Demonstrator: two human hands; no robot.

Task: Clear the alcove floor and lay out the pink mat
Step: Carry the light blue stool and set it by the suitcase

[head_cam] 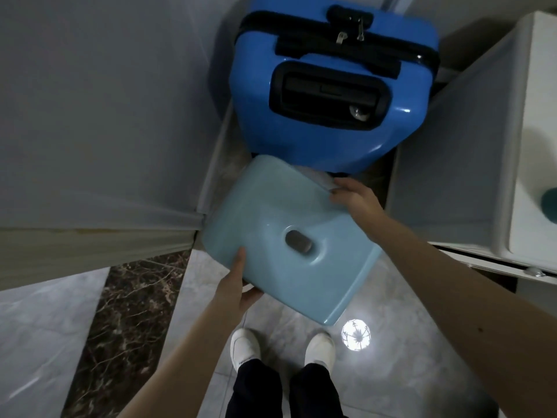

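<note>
Suitcase (pixel 331 86), bright blue, stands upright in the alcove. Just in front of the suitcase, a pale blue stool (pixel 289 236) hangs tilted, both hands gripping it: left hand (pixel 241 285) at its near edge, right hand (pixel 355 197) at its far edge. No pink mat shows.

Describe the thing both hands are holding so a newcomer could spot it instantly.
Find the bright blue suitcase standing in the alcove between the grey wall and the white cabinet. Just in front of it, the left hand and right hand grip a pale blue plastic stool. Its seat has an oval grip hole.
</note>
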